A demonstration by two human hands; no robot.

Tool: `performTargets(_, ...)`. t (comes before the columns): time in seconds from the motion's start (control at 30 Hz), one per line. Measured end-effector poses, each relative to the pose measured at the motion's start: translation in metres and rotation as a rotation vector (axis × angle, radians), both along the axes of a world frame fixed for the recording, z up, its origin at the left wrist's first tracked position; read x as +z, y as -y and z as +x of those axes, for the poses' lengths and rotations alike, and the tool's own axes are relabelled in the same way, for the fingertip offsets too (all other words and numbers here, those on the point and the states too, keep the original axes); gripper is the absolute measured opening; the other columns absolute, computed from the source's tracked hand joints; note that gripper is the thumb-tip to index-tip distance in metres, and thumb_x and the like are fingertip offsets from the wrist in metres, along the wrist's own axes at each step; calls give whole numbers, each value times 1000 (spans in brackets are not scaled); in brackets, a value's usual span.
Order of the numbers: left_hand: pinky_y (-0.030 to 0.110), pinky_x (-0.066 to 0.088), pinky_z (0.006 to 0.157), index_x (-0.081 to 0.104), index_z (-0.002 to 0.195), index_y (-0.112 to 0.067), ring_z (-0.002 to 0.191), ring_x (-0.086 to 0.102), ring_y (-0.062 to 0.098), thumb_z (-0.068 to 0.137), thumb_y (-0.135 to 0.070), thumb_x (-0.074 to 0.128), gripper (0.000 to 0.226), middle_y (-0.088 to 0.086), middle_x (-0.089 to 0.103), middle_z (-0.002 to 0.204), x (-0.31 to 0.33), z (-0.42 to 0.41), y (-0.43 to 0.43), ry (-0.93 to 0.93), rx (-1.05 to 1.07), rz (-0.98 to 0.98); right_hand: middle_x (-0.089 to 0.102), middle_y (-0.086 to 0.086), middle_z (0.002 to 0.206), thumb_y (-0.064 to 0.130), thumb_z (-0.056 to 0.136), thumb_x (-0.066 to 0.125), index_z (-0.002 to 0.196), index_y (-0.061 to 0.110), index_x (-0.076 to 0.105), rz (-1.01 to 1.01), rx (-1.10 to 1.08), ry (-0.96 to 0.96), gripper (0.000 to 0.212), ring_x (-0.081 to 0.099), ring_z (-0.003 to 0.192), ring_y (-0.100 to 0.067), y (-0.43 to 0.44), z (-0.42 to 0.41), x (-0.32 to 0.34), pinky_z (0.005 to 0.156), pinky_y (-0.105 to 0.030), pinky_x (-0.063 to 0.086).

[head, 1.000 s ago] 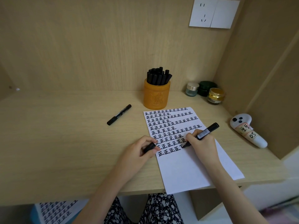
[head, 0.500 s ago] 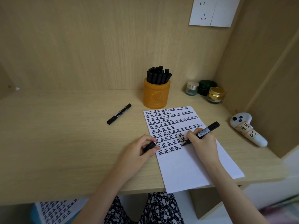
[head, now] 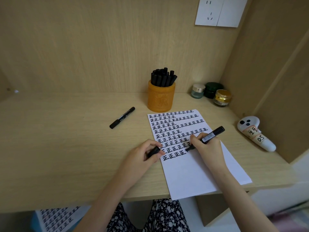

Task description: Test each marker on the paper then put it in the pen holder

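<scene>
Black barcoded marker (head: pixel 212 133), tip on white paper (head: pixel 192 173)

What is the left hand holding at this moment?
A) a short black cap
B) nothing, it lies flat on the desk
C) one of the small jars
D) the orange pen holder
A: the left hand pinches a short black cap at the edge of the paper, while the right hand puts the tip of the marker to the sheet.
</scene>
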State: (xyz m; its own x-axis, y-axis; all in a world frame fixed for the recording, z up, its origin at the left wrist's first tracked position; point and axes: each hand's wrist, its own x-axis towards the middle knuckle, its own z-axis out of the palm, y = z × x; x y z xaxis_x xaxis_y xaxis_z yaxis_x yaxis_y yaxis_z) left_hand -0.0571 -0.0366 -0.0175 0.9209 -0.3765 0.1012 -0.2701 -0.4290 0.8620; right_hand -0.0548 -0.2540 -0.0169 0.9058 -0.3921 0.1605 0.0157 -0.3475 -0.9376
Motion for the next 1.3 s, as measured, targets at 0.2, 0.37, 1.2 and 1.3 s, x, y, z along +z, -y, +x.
performTargets(0.2,2,41,63,57,112,-26,70,54,-17,89,-22,60,24,-16,69,107,0,0,0,-4,1,-9,34,12,39,7,84,63,64,-11,50,-34,-5,-9,30,31,42,-5,1,0,-1,42,-13,24)
performTargets(0.37,-1,40,64,57,112,-24,68,53,-19,89,-21,59,23,-16,68,106,1,-1,0,1,-2,-15,38,11,42,6,83,62,60,-6,50,-28,-8,-12,28,32,43,-4,1,0,0,42,-13,25)
performTargets(1.2,0,39,61,55,110,-22,62,52,-19,89,-20,60,22,-13,69,105,6,-4,1,-2,-11,-16,35,6,45,1,82,59,60,3,45,-9,-37,10,25,27,41,-6,1,-2,2,39,-15,21)
performTargets(1.3,3,39,59,53,107,-24,62,53,-17,88,-21,60,20,-13,70,104,6,-4,1,-6,-7,-13,34,1,50,1,82,59,61,3,46,-10,-38,11,25,27,40,-6,0,-2,3,39,-15,21)
